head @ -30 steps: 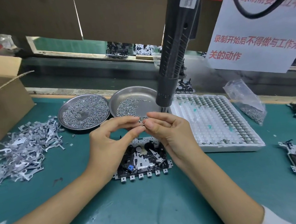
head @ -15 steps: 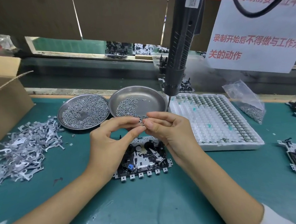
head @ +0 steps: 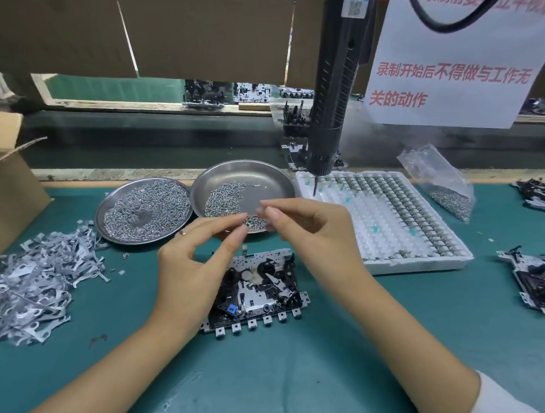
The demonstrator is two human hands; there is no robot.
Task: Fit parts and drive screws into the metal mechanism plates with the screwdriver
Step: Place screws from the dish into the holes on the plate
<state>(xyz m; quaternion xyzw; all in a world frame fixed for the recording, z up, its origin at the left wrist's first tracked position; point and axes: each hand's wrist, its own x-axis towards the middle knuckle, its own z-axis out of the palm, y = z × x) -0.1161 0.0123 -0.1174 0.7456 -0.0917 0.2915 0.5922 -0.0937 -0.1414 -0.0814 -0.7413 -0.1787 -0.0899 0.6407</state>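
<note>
- Green table [head: 309, 381] is carrying the mechanism plate [head: 254, 291] below our hands.
- Left hand [head: 191, 263] and right hand [head: 311, 232] fingers are pinching narrowly; contents unclear.
- Any tiny part is risking dropping into the mechanism.
- Screwdriver [head: 333, 82] is hanging unused.

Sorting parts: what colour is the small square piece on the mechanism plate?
Blue square piece, clearest in the head view.

Screwdriver [head: 336, 82] top beyond frame edge

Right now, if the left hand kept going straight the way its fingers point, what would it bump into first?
Probably the right hand: the left hand has its fingertips aimed across at it, a small gap apart, above the mechanism plate. Depth is hard to judge.
</note>
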